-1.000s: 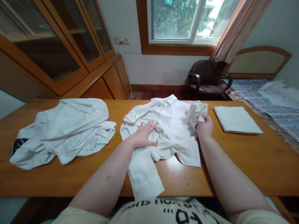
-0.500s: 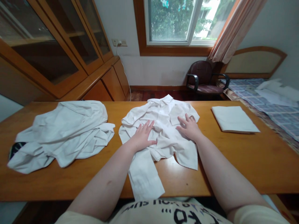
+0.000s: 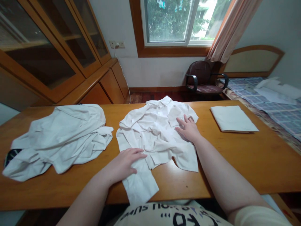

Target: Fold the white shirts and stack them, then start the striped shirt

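Observation:
A crumpled white button-up shirt [image 3: 152,135] lies in the middle of the wooden table [image 3: 235,157], with one sleeve reaching toward me over the near edge. My left hand [image 3: 123,163] rests flat on the shirt's near part, close to that sleeve. My right hand [image 3: 188,128] presses on the far right of the shirt with its fingers spread, next to the chest pocket. Neither hand grips any cloth. To the left lies a second rumpled white garment [image 3: 61,138], and to the right a flat folded white cloth [image 3: 232,119].
A dark patch of fabric [image 3: 11,155] shows under the left garment's edge. Beyond the table stand a wooden glass-fronted cabinet [image 3: 47,47] at left and a dark office chair [image 3: 202,78]. A bed with a checked cover [image 3: 275,106] is at right.
My right hand has let go of the shirt's raised edge, which now lies flat, and rests on the cloth. My left hand has slid toward me and left, nearer the sleeve.

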{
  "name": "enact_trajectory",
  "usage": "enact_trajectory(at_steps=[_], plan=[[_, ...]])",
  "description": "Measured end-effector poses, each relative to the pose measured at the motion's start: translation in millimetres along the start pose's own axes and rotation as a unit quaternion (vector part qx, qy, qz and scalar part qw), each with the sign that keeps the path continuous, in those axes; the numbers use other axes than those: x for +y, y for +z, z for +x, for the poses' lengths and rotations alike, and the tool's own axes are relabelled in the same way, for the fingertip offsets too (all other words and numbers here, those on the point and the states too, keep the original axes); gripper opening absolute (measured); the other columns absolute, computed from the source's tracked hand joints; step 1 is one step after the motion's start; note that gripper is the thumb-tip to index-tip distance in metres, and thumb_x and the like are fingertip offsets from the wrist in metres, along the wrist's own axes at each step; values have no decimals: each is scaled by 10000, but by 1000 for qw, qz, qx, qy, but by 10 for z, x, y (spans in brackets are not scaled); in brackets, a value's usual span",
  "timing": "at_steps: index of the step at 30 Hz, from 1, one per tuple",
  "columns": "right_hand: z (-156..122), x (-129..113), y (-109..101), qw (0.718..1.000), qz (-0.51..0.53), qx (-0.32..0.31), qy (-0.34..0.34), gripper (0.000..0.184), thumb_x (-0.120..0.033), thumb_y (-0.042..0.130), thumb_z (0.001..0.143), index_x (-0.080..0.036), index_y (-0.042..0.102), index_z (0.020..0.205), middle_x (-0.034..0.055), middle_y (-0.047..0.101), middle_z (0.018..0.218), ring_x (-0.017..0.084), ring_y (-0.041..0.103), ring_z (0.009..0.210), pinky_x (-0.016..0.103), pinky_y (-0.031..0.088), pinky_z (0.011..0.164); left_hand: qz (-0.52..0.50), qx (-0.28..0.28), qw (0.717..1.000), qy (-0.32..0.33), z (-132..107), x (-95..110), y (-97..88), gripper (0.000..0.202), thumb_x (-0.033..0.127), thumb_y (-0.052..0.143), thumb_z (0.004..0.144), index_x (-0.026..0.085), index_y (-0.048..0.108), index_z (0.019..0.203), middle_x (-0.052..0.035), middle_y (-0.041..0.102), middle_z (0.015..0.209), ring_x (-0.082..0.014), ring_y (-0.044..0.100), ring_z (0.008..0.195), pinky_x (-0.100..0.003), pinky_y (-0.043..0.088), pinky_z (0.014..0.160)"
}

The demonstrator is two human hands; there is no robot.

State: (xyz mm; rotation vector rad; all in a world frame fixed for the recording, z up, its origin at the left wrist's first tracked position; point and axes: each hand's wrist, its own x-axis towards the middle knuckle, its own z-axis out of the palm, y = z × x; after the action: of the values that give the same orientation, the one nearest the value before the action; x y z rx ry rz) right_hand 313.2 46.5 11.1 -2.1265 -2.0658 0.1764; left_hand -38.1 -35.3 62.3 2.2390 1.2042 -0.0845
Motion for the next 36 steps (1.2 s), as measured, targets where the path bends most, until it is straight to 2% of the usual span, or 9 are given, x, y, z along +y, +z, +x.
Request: enact_trajectory(at_steps=[5,8,11,15,17,19,23,28,36], plan=[[6,16,3,1000,21,9,-5,588,-567,517,842,-352,466,1386,38,258,1551,392,283,1359,497,275,1077,-47,69,996,-25,21,37,-154,356,129,418,745,274,653,969,-21,638,1036,-187,594,962,-304,450,873],[13,27,15,1000,28,10,-4,585,-563,525,836,-350,478,1378,29,270,1547,390,288,1356,496,272,1080,-58,74,995,-16,-51,71,-456,239,170,423,730,262,628,808,-6,657,883,-188,594,856,-285,459,793],[18,33,26,999,31,12,-6,581,-561,525,837,-347,483,1375,25,272,1546,386,285,1357,498,262,1086,-46,189,978,-75,-114,51,-808,145,269,477,722,266,607,786,8,648,792,-181,569,729,-266,449,667],[20,38,35,999,33,15,-6,580,-561,523,839,-356,475,1379,25,266,1548,387,279,1358,502,265,1084,-39,428,871,-240,23,-119,-1165,139,334,578,697,254,557,809,66,530,587,-125,473,533,-212,352,511],[21,39,39,999,32,16,-6,580,-561,522,840,-359,471,1382,25,268,1547,386,284,1355,500,268,1082,-82,511,816,-259,221,-243,-1255,206,359,615,702,237,524,841,78,483,577,-98,437,501,-190,330,487],[22,40,42,999,31,17,-7,580,-559,522,841,-357,471,1383,24,273,1545,381,291,1352,495,267,1085,-121,550,791,-238,475,-349,-1277,195,326,591,732,226,503,875,72,481,629,-88,451,512,-187,360,502],[20,39,40,999,30,17,-7,576,-556,520,843,-354,473,1381,25,277,1543,382,290,1355,491,267,1086,-126,461,841,-253,978,-414,-1085,159,329,533,789,215,516,898,16,565,699,-160,575,649,-271,466,622],[16,37,31,999,31,14,-4,585,-561,524,838,-359,466,1384,35,274,1544,389,279,1361,496,261,1087,-28,286,942,-174,1360,-386,-653,394,451,464,848,188,582,1115,-125,606,1186,-269,565,1104,-382,440,933],[25,18,60,995,50,82,2,532,-468,601,797,-264,584,1288,73,388,1480,355,339,1320,481,283,1071,43,212,966,-142,1655,-672,-636,789,642,443,801,184,349,1435,-124,344,1508,-293,327,1372,-406,260,1105]])
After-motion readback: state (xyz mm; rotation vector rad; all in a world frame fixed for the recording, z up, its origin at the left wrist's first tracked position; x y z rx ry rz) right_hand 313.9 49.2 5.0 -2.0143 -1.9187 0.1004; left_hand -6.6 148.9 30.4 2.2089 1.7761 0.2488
